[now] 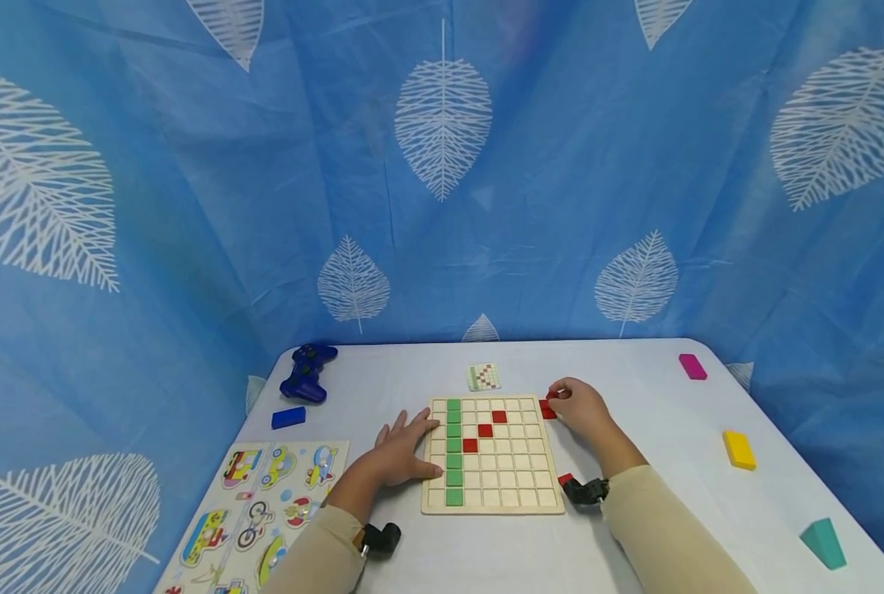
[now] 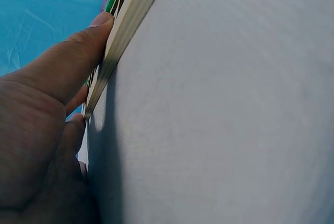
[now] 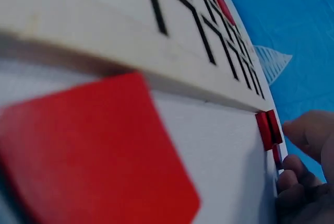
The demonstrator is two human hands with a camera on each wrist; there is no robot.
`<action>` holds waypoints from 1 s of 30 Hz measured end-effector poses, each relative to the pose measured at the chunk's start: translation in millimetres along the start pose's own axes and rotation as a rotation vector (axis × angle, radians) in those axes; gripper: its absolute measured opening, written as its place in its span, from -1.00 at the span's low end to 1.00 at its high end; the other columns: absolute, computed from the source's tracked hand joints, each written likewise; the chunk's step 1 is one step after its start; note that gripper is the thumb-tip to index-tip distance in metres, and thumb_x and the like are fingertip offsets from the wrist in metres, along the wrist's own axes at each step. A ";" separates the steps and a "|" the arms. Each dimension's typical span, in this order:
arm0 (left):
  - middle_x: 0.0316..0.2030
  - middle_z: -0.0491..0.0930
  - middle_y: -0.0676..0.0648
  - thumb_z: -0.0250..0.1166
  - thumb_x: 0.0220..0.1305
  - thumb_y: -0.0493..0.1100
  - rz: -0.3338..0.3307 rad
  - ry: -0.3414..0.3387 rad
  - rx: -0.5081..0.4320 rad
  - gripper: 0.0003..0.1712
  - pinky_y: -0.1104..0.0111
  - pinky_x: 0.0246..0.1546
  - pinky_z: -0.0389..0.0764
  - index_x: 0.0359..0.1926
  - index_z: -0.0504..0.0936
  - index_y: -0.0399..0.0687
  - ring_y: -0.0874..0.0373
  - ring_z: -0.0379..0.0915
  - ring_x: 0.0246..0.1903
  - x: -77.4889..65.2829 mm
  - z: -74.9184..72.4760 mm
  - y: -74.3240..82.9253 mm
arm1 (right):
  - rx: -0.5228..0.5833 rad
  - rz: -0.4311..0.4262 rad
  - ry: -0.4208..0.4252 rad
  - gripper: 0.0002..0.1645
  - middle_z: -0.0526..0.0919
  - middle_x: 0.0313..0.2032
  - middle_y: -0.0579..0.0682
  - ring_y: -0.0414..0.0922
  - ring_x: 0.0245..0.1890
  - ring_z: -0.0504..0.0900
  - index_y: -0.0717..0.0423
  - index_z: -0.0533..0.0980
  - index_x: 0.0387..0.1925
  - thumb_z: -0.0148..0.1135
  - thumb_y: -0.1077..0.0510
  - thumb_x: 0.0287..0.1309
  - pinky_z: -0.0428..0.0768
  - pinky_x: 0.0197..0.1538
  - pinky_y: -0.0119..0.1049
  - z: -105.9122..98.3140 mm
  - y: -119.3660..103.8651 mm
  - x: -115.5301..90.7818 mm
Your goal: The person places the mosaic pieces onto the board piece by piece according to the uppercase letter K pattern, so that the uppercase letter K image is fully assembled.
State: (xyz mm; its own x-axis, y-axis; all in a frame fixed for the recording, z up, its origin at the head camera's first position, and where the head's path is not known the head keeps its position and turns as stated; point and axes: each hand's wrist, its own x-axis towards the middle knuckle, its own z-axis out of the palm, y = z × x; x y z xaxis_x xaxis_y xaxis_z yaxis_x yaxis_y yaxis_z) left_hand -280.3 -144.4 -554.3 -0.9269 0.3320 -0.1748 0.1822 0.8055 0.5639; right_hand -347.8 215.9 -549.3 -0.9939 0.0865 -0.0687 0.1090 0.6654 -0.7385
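Note:
A wooden grid board (image 1: 516, 476) lies flat on the white table, with a column of green tiles (image 1: 453, 459) near its left side and red tiles (image 1: 485, 431) in a diagonal. Along the board's left edge rests my left hand (image 1: 400, 456), fingers spread and straight; in the left wrist view its thumb (image 2: 78, 51) touches the board's side. Beyond the board's top right corner, my right hand (image 1: 581, 406) pinches at a red tile (image 1: 553, 395). More red tiles (image 3: 264, 130) lie beside its fingertips. Another red tile (image 3: 99, 151) looms close in the right wrist view.
A small pattern card (image 1: 483, 377) lies behind the board. To the left are a blue game controller (image 1: 308, 373), a blue block (image 1: 289, 417) and a picture puzzle (image 1: 252, 503). Magenta (image 1: 693, 367), yellow (image 1: 740, 450) and teal (image 1: 824, 543) blocks sit at the right.

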 end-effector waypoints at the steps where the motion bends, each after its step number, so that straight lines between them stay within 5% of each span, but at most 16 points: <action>1: 0.69 -0.04 0.07 0.58 0.12 0.24 0.000 0.000 0.000 0.05 -0.23 0.61 -0.28 0.58 0.30 0.25 -0.21 -0.39 0.68 0.1 -0.4 -0.2 | -0.006 0.000 -0.019 -0.67 0.63 0.07 0.19 0.10 0.02 0.55 0.11 0.59 0.13 0.29 0.10 0.41 0.61 0.11 0.03 0.3 1.7 1.2; 7: 0.69 -0.05 0.07 0.57 0.13 0.25 0.005 -0.006 -0.004 0.06 -0.23 0.60 -0.28 0.58 0.30 0.25 -0.22 -0.40 0.68 0.8 -1.3 -0.8 | -0.037 -0.015 -0.069 -0.63 0.62 0.10 0.19 0.10 0.08 0.53 0.11 0.62 0.16 0.31 0.11 0.39 0.56 0.22 0.10 2.8 5.8 3.8; 30: 0.68 -0.03 0.06 0.58 0.12 0.24 0.012 0.005 -0.004 0.05 -0.24 0.60 -0.29 0.57 0.31 0.25 -0.22 -0.40 0.68 3.3 0.9 -3.2 | -0.055 0.002 -0.119 -0.72 0.60 -0.11 0.11 0.04 -0.11 0.51 0.14 0.59 -0.01 0.38 0.13 0.31 0.53 -0.06 -0.10 -0.8 4.5 8.6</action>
State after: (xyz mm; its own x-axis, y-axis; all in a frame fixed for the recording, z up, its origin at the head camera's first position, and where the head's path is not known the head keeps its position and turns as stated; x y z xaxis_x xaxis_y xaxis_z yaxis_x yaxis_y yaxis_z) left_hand -283.6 -145.4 -557.5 -0.9264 0.3388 -0.1642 0.1917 0.7998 0.5688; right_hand -355.8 220.2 -552.7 -0.9884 0.0011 -0.1520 0.1085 0.7054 -0.7005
